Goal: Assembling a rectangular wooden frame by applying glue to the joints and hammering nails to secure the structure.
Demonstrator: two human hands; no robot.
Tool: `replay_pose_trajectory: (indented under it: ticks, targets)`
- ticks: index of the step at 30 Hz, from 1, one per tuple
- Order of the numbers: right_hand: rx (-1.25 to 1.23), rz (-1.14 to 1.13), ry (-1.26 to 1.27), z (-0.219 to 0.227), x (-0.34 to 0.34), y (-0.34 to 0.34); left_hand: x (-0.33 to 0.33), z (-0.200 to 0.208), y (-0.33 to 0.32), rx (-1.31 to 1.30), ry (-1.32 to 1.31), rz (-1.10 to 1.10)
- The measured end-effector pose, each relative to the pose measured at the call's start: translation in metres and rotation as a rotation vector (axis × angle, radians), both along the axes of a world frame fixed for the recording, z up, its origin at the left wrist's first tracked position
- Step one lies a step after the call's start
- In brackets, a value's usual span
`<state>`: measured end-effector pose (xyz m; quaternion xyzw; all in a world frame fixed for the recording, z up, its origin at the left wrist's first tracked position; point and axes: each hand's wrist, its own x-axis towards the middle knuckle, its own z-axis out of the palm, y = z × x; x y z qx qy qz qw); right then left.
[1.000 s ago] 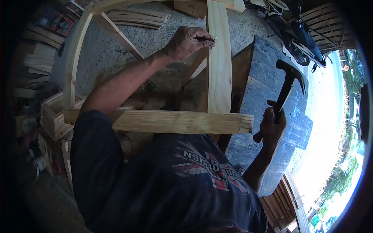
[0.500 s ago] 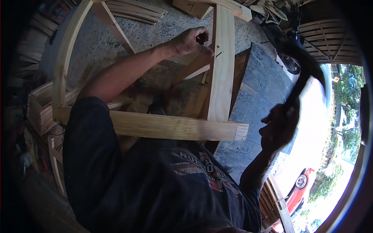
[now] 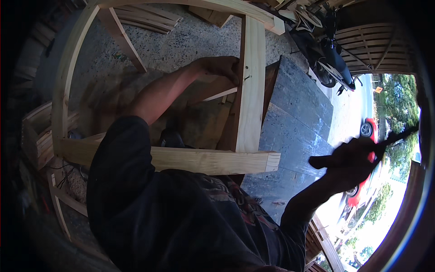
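One plank (image 3: 250, 104), left hand (image 3: 225, 68) at its edge, right hand (image 3: 355, 157) — gripping hammer (image 3: 398, 136)

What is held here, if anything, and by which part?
The right hand holds a hammer by the handle, near its butt. The left hand is at the wooden board; a hold there cannot be told.

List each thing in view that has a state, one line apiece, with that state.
Left hand: at the board's left edge, fingers partly hidden
Right hand: closed around the hammer
Hammer: held out to the right, head unclear
Nail: in the board, sticking out
Board: spanning between two rails
Blue-grey panel: scuffed
Timber strips: piled
Motorcycle: standing, riderless
Red car: outside, partly hidden
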<state>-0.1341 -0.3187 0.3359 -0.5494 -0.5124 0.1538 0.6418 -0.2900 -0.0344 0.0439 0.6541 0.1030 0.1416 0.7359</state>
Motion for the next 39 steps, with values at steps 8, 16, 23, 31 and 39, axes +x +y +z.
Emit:
replay_pose_trajectory:
  ticks: [8, 16, 23, 31, 39]
  targets:
    - [-0.613, 0.088, -0.551, -0.05, -0.011, 0.013, 0.006, -0.004, -0.011, 0.072, 0.008, 0.057]
    - [0.057, 0.074, -0.311, -0.042, 0.013, 0.022, 0.007, -0.014, 0.003, 0.096, 0.06, 0.043]
    - [-0.288, 0.178, -0.016, -0.029, 0.003, 0.018, 0.007, -0.02, -0.006, 0.104, 0.019, 0.061]
    - [-0.695, 0.134, -0.758, -0.086, 0.026, 0.008, 0.013, -0.027, 0.007, -0.05, -0.016, -0.01]
    - [-0.451, 0.036, -0.877, -0.101, 0.028, 0.015, -0.002, -0.009, -0.004, -0.005, -0.048, -0.043]
